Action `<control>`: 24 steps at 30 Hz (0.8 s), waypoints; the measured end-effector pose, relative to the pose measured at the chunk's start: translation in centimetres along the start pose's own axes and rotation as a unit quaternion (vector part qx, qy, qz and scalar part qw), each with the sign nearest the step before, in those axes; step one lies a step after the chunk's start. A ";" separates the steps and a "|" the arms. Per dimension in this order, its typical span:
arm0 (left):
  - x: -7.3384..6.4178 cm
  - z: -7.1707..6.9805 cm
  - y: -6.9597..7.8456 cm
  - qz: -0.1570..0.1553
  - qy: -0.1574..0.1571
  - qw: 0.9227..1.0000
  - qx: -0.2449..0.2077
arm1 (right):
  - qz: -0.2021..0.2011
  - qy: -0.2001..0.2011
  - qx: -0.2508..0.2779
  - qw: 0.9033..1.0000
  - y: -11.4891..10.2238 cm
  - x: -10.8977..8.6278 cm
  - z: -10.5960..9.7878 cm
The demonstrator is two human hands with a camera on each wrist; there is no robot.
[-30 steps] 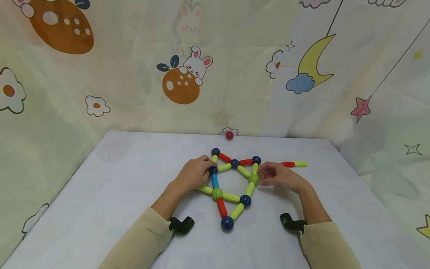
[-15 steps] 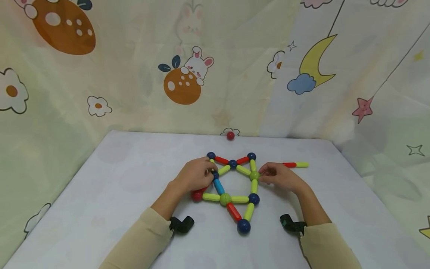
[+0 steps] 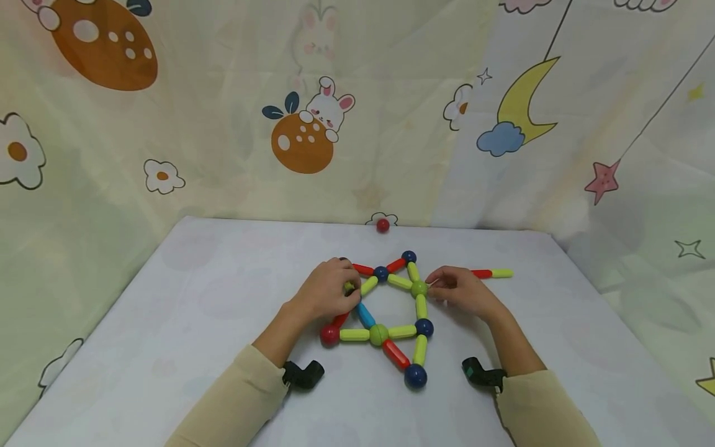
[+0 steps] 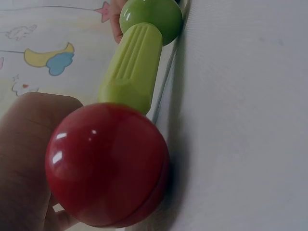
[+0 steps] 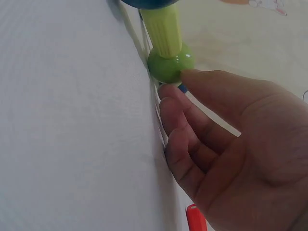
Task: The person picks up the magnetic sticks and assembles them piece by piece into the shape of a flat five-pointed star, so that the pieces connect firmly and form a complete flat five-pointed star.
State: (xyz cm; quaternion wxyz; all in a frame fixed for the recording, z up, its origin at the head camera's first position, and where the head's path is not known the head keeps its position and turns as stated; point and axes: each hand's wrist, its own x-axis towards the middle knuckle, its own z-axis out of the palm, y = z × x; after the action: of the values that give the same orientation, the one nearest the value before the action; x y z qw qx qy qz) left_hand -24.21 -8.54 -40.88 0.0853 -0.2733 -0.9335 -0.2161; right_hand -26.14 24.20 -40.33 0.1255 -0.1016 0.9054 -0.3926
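A star-shaped frame of magnetic balls and rods lies on the table (image 3: 234, 372) between both hands in the head view. My left hand (image 3: 326, 288) grips its left side, the fingers curled over a dark blue ball they mostly hide. Below that hand sit a red ball (image 3: 330, 335) and a yellow-green rod (image 3: 354, 335), large in the left wrist view. My right hand (image 3: 460, 290) pinches the edge of a green ball (image 5: 168, 66) at the right with thumb and fingertips. Another green ball (image 3: 378, 335) joins several rods, and a dark blue ball (image 3: 416, 377) forms the near point.
Behind the right hand lies a loose red rod (image 3: 481, 274) end to end with a yellow-green rod (image 3: 503, 273). A single red ball (image 3: 382, 225) sits at the far table edge. A printed cloth (image 3: 223, 124) hangs behind the table.
The star frame has turned counter-clockwise: its near ball moved right, its far right ball moved left. The red ball at the left has come into view. Both hands have barely shifted.
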 end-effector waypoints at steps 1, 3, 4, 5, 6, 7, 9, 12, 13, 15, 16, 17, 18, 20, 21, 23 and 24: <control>0.0 0.0 0.0 -0.001 -0.005 1.000 0.000 | 0.005 0.002 0.004 1.000 0.0 0.0 0.1; 0.0 -0.1 0.1 -0.004 -0.011 1.000 -0.003 | 0.009 0.001 0.008 1.000 -0.1 0.0 0.2; 0.0 -0.1 0.1 -0.006 -0.015 1.000 -0.005 | 0.006 -0.001 0.008 1.000 0.0 0.0 0.2; 0.0 0.0 0.1 -0.009 -0.017 1.000 -0.007 | 0.005 -0.001 0.008 1.000 0.0 0.0 0.3; 0.0 0.0 0.2 -0.011 -0.020 1.000 -0.009 | 0.004 -0.001 0.007 1.000 0.0 0.1 0.4; 0.0 0.0 0.2 -0.013 -0.023 1.000 -0.009 | 0.002 0.000 0.005 1.000 0.0 0.1 0.4; 0.1 0.1 0.2 -0.016 -0.029 0.999 -0.011 | -0.003 0.000 -0.003 1.000 0.0 0.2 0.5; 0.1 0.1 0.4 -0.016 -0.038 0.999 -0.014 | 0.002 0.011 -0.008 1.000 0.1 0.3 0.7; 0.1 0.1 0.4 -0.016 -0.040 0.999 -0.017 | 0.002 0.015 -0.009 1.000 0.1 0.4 0.8; 0.1 0.1 0.6 -0.017 -0.044 0.999 -0.027 | -0.001 0.025 -0.008 1.000 0.1 0.4 1.0; 0.1 0.1 0.6 -0.017 -0.044 0.998 -0.031 | -0.002 0.031 -0.007 0.999 0.1 0.4 1.2; 0.1 0.0 0.7 -0.016 -0.045 0.998 -0.038 | -0.003 0.038 -0.006 0.999 0.0 0.5 1.3; 0.1 0.0 0.7 -0.015 -0.045 0.998 -0.042 | -0.004 0.043 -0.005 0.999 -0.1 0.5 1.5; 0.1 0.0 0.7 -0.008 -0.043 0.998 -0.054 | -0.006 0.051 -0.004 0.999 -0.3 0.5 1.7; 0.1 0.0 0.7 -0.003 -0.041 0.997 -0.058 | -0.006 0.052 -0.002 0.999 -0.4 0.5 1.8; 0.2 0.0 0.8 0.006 -0.034 0.998 -0.061 | -0.006 0.050 -0.001 0.999 -0.5 0.6 1.9; 0.2 0.0 0.7 0.011 -0.027 0.998 -0.055 | -0.008 0.047 0.001 0.999 -0.5 0.5 1.9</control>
State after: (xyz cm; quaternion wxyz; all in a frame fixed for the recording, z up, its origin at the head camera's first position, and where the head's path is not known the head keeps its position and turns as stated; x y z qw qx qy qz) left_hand -23.98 -7.90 -40.58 0.0477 -0.2937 -0.9190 -0.2584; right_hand -26.05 22.43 -41.26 0.0801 -0.0902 0.9089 -0.3991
